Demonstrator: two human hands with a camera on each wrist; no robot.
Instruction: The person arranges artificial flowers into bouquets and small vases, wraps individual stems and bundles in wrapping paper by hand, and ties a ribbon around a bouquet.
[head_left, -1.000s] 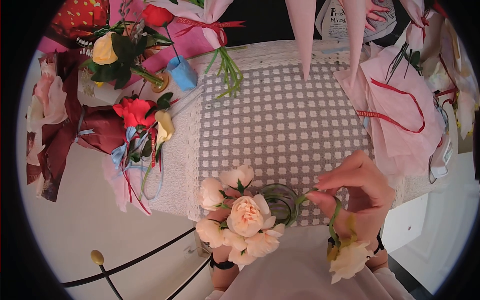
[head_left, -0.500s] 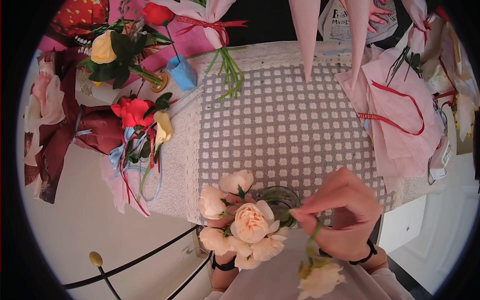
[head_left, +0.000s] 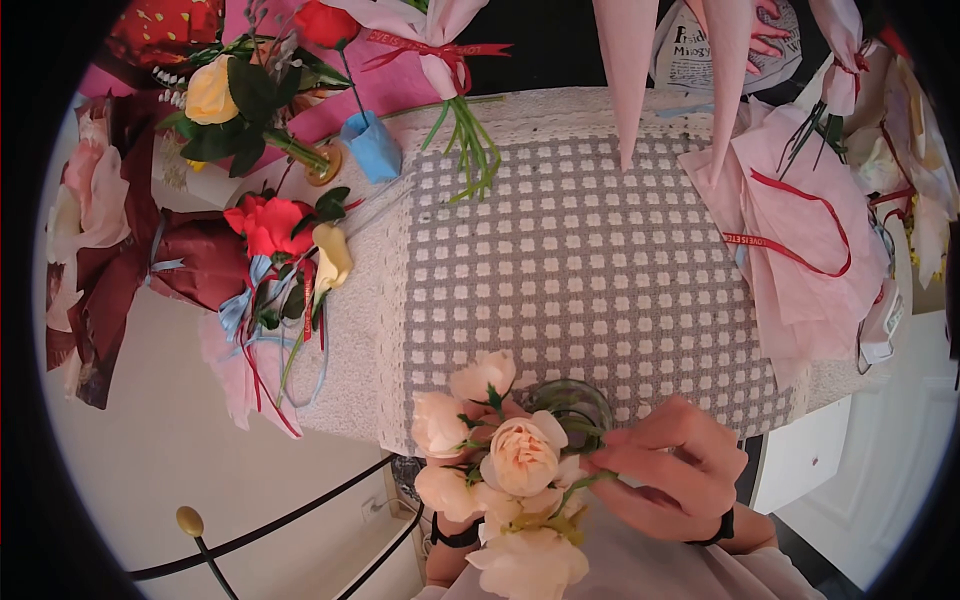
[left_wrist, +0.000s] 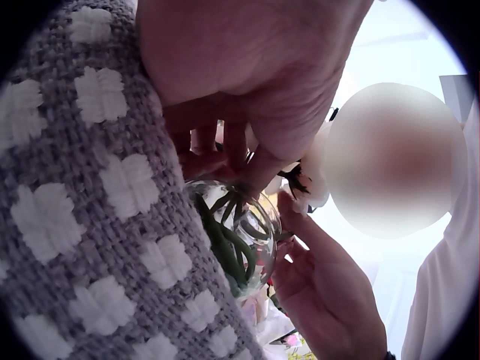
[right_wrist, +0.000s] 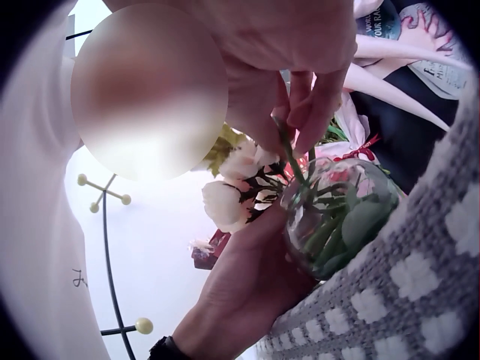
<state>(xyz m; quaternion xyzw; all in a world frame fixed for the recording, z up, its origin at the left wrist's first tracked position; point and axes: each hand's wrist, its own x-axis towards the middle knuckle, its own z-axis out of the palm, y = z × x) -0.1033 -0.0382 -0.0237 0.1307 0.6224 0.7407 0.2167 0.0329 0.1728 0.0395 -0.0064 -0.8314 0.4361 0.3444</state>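
While the left hand (right_wrist: 240, 277) curls round a clear glass vase (right_wrist: 345, 225), the right hand (head_left: 680, 470) pinches a green stem (right_wrist: 286, 142) between finger and thumb, close by the vase's mouth. The vase is at the near edge of the checked cloth (head_left: 590, 270), and it has lots of green stems inside. A bunch of peach roses (head_left: 525, 453) sits at that same near edge and hides most of the left hand from the head view. One pale rose (head_left: 530, 562), on the pinched stem, hangs just past the near edge.

Lots of pretty things crowd round the cloth. At its far edge, two pink paper points (head_left: 625, 90) poke down over it. A wrapped bunch, tied with a red bow (head_left: 455, 58), pokes its green stalks (head_left: 468, 150) over the far left corner. Left of the cloth are a little blue holder (head_left: 372, 147) with a red rose (head_left: 325, 25), a yellow rose (head_left: 212, 90), a floppy red flower (head_left: 270, 228) and a cream flower (head_left: 330, 258). Dark red paper (head_left: 200, 260) is farther left. Pink sheets (head_left: 800, 210) cover the cloth's right edge, with a loopy red ribbon (head_left: 842, 225) on top.
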